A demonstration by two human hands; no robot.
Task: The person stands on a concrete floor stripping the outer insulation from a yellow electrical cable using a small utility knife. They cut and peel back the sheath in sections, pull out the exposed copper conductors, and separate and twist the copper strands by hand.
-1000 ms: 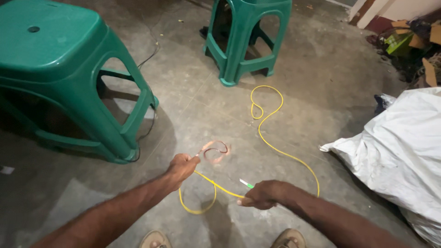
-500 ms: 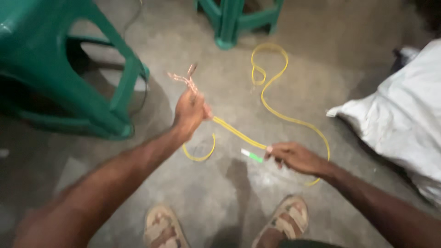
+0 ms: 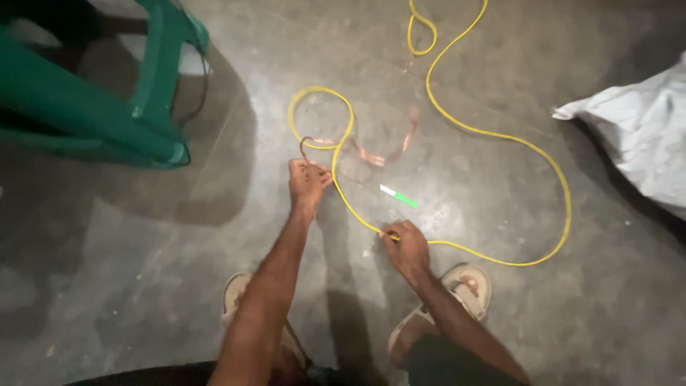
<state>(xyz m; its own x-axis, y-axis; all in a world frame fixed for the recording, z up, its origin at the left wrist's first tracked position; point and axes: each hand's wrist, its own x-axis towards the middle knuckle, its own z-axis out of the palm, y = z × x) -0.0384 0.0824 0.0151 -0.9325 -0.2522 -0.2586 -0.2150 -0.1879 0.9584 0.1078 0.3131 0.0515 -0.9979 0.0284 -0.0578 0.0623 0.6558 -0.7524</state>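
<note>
The long yellow plastic-sheathed cable [image 3: 493, 136] lay on the grey concrete floor [image 3: 500, 322], and the stretch between the hands ran on a slant, from the right hand [image 3: 405, 246] up and away toward the left hand [image 3: 307, 182]. The right hand was pinched shut on that cable close in front of the sandalled right foot [image 3: 468, 286]. The left hand, farther out, was clenched around the bared coppery wire strand [image 3: 371, 151], with the yellow cable passing just beside its knuckles before curling into a loop beyond them. From the left hand's fingers the copper strand led off to the right in a shallow sag. The rest of the cable swept from the right hand in a wide bow toward the floor's right side, then back up toward the top edge.

A small green-and-white stick-shaped tool [image 3: 398, 195] lay between the hands, touching neither. A green plastic stool [image 3: 107, 114] stood at the upper left; a white woven sack [image 3: 636, 136] lay at the right edge. No labels or signs showed.
</note>
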